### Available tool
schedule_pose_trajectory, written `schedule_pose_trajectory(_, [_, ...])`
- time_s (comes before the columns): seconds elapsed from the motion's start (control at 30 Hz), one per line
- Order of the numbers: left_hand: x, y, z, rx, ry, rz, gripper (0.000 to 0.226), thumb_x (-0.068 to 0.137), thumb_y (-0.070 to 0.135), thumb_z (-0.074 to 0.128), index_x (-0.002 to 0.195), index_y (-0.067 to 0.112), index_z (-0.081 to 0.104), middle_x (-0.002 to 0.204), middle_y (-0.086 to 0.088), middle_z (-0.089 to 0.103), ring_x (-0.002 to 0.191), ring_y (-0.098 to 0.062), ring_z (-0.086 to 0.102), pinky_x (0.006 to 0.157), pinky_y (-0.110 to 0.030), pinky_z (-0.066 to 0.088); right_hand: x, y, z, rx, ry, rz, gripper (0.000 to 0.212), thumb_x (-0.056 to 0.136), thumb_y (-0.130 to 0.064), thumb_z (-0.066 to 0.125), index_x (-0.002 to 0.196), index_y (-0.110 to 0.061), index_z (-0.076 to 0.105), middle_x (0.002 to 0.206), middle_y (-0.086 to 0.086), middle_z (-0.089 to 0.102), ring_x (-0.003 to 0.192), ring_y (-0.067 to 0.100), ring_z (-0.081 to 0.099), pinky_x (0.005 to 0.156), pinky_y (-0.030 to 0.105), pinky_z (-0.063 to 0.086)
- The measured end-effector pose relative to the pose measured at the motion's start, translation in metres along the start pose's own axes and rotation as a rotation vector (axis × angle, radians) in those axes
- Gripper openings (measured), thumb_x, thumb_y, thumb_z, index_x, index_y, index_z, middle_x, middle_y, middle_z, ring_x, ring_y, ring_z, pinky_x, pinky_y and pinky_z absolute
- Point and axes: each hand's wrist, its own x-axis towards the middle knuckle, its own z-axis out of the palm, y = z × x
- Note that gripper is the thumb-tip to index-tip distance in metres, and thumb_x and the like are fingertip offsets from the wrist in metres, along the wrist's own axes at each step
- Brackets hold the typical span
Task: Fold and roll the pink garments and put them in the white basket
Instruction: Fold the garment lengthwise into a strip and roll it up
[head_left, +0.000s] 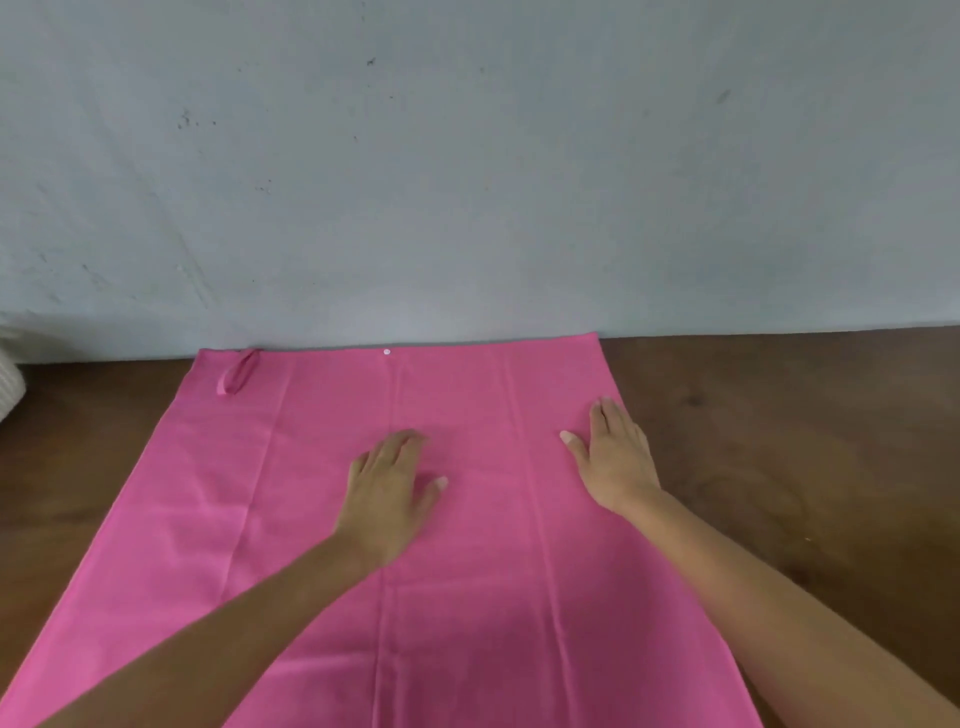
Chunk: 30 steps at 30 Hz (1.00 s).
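Pink garment (322, 509) spread flat on brown wooden tabletop (779, 441), far edge against grey wall (467, 156). Left hand (387, 493) flat and open, palm down near cloth's middle. Right hand (615, 457) likewise flat, fingers together, by right edge. White basket (9, 379) barely visible at far left.

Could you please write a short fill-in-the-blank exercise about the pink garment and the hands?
1. The garment lies spread flat on a brown ____ table.
2. Both the left hand and the right hand rest palm ____ on it.
3. The small white button sits at the garment's ____ edge, by the wall.
4. The pink loop lies near the far ____ corner.

Missing words: wooden; down; far; left
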Motion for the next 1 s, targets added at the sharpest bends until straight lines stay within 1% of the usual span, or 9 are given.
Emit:
schedule_pose_trajectory(0.13, [-0.012, 0.024, 0.021, 0.073, -0.099, 0.126, 0.080, 0.094, 0.068, 0.020, 0.156, 0.020, 0.035, 0.164, -0.002, 0.028, 0.153, -0.021, 0.023, 0.122, -0.044, 0.022, -0.038, 0.004, -0.002, -0.025, -0.035, 0.023, 0.101, 0.086, -0.073, -0.005, 0.160, -0.005, 0.004, 0.169, 0.009, 0.001, 0.156, 0.021, -0.003, 0.127, 0.039, 0.002])
schedule_pose_trajectory(0.23, [-0.021, 0.026, 0.032, 0.144, -0.156, 0.136, 0.084, 0.092, 0.072, 0.004, 0.162, 0.027, 0.016, 0.170, 0.003, 0.003, 0.157, -0.017, 0.000, 0.125, -0.038, 0.001, -0.066, 0.009, -0.002, -0.051, -0.043, 0.041, 0.114, 0.074, -0.078, -0.022, 0.160, -0.007, 0.000, 0.169, 0.006, -0.002, 0.156, 0.018, -0.006, 0.126, 0.038, -0.002])
schedule_pose_trajectory(0.27, [-0.023, 0.025, 0.033, 0.154, -0.149, 0.132, 0.082, 0.093, 0.071, 0.002, 0.162, 0.028, 0.013, 0.170, 0.004, 0.000, 0.157, -0.016, -0.003, 0.125, -0.038, -0.002, -0.076, 0.012, -0.001, -0.055, -0.040, 0.049, 0.119, 0.070, -0.080, -0.029, 0.160, -0.007, -0.001, 0.169, 0.006, -0.003, 0.156, 0.017, -0.007, 0.126, 0.038, -0.003])
schedule_pose_trajectory(0.33, [-0.024, 0.025, 0.033, 0.154, -0.135, 0.126, 0.081, 0.093, 0.070, 0.002, 0.162, 0.029, 0.013, 0.170, 0.004, 0.000, 0.157, -0.016, -0.003, 0.127, -0.040, 0.001, -0.097, 0.018, 0.002, -0.062, -0.047, 0.059, 0.123, 0.065, -0.081, -0.035, 0.160, -0.009, -0.004, 0.169, 0.004, -0.005, 0.155, 0.016, -0.009, 0.126, 0.037, -0.005])
schedule_pose_trajectory(0.4, [-0.023, 0.025, 0.034, 0.151, -0.137, 0.129, 0.081, 0.094, 0.070, 0.003, 0.162, 0.029, 0.015, 0.170, 0.003, 0.004, 0.157, -0.018, 0.000, 0.127, -0.042, 0.004, -0.122, 0.023, 0.003, -0.073, -0.058, 0.066, 0.121, 0.066, -0.080, -0.036, 0.161, -0.011, -0.005, 0.169, 0.002, -0.007, 0.155, 0.015, -0.010, 0.125, 0.036, -0.006])
schedule_pose_trajectory(0.6, [-0.024, 0.023, 0.032, 0.143, -0.111, 0.154, 0.075, 0.099, 0.067, 0.012, 0.161, 0.024, 0.023, 0.169, -0.002, 0.016, 0.156, -0.024, 0.011, 0.126, -0.046, 0.012, -0.204, 0.029, 0.000, -0.092, -0.092, 0.087, 0.103, 0.080, -0.078, -0.019, 0.161, -0.016, -0.008, 0.168, -0.005, -0.012, 0.155, 0.015, -0.012, 0.124, 0.036, -0.001])
schedule_pose_trajectory(0.73, [-0.023, 0.023, 0.032, 0.124, -0.099, 0.163, 0.071, 0.101, 0.063, 0.024, 0.159, 0.021, 0.030, 0.167, -0.007, 0.023, 0.154, -0.027, 0.017, 0.125, -0.049, 0.017, -0.260, 0.033, 0.004, -0.151, -0.091, 0.136, 0.103, 0.081, -0.079, -0.023, 0.161, -0.017, -0.005, 0.168, -0.006, -0.012, 0.155, 0.016, -0.007, 0.123, 0.034, 0.004])
schedule_pose_trajectory(0.9, [-0.023, 0.022, 0.032, 0.136, -0.117, 0.174, 0.071, 0.102, 0.061, 0.022, 0.159, 0.020, 0.026, 0.167, -0.009, 0.019, 0.155, -0.027, 0.012, 0.125, -0.049, 0.014, -0.326, 0.031, 0.005, -0.165, -0.111, 0.228, 0.096, 0.084, -0.080, -0.020, 0.160, -0.022, -0.012, 0.167, -0.009, -0.015, 0.155, 0.014, -0.009, 0.125, 0.038, 0.007])
schedule_pose_trajectory(1.0, [-0.022, 0.021, 0.032, 0.129, -0.127, 0.181, 0.071, 0.102, 0.061, 0.021, 0.159, 0.019, 0.026, 0.167, -0.011, 0.018, 0.155, -0.029, 0.011, 0.125, -0.050, 0.014, -0.361, 0.026, 0.006, -0.205, -0.120, 0.270, 0.091, 0.088, -0.078, -0.016, 0.160, -0.022, -0.013, 0.168, -0.009, -0.011, 0.156, 0.017, -0.006, 0.125, 0.040, 0.010])
